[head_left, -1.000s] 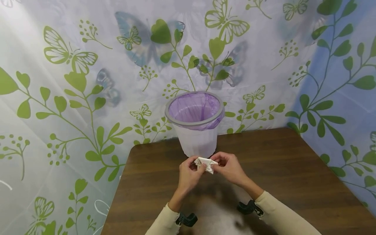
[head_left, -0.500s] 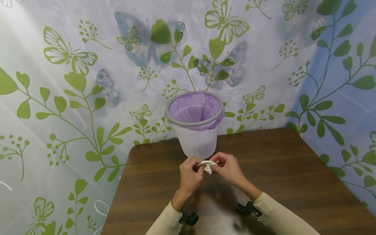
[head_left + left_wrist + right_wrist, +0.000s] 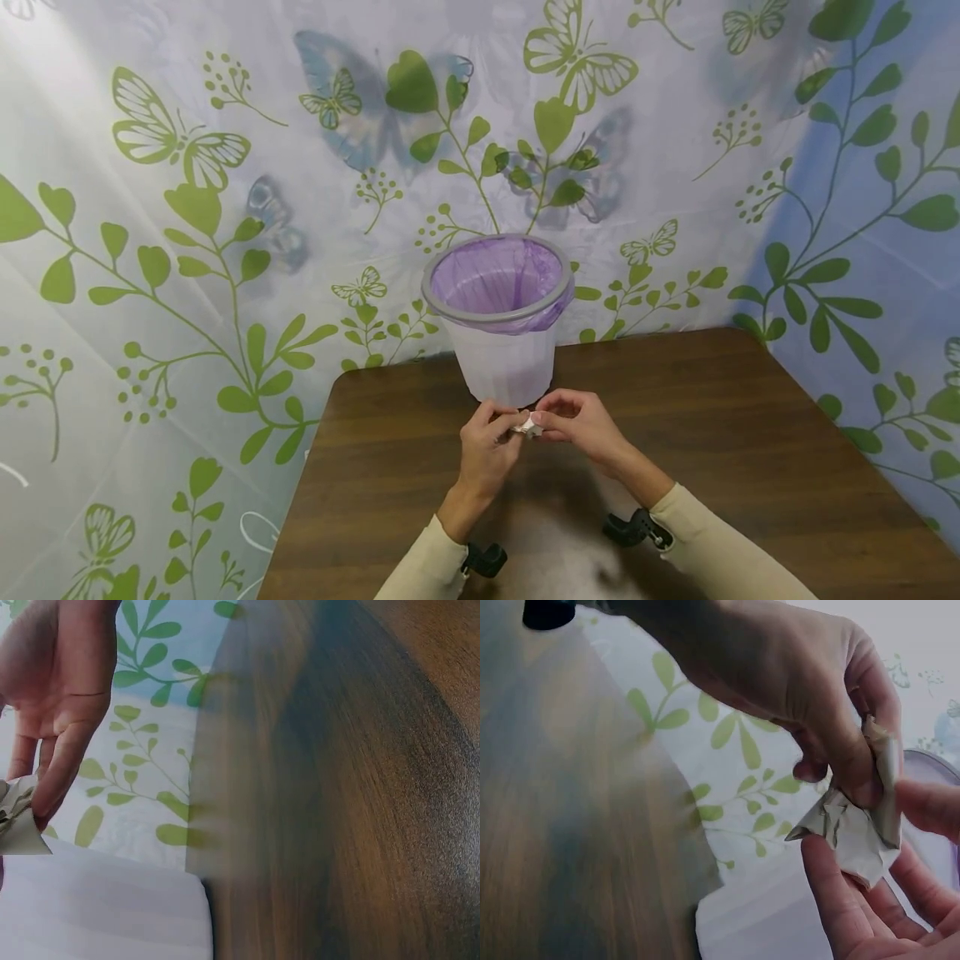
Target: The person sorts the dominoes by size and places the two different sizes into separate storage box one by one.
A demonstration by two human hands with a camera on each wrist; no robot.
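Observation:
A small piece of crumpled white paper (image 3: 531,428) is held between both hands, just in front of the bin. My left hand (image 3: 487,454) pinches its left side between thumb and fingers. From the other side my right hand (image 3: 588,429) pinches it with thumb and fingertips. Close up in the right wrist view, the paper (image 3: 866,840) shows folds, creases and pointed corners. Only part of the paper (image 3: 19,817) enters the left wrist view, at the left edge.
A white waste bin (image 3: 506,367) with a grey rim and purple liner stands at the back of the brown wooden table (image 3: 660,392). Behind it hangs a curtain (image 3: 675,150) printed with leaves and butterflies. Dark mounts (image 3: 486,560) sit at both wrists.
The paper has been squeezed from a wider flat fold into a smaller crumpled lump. Both hands have drawn slightly closer together; the bin has stayed put.

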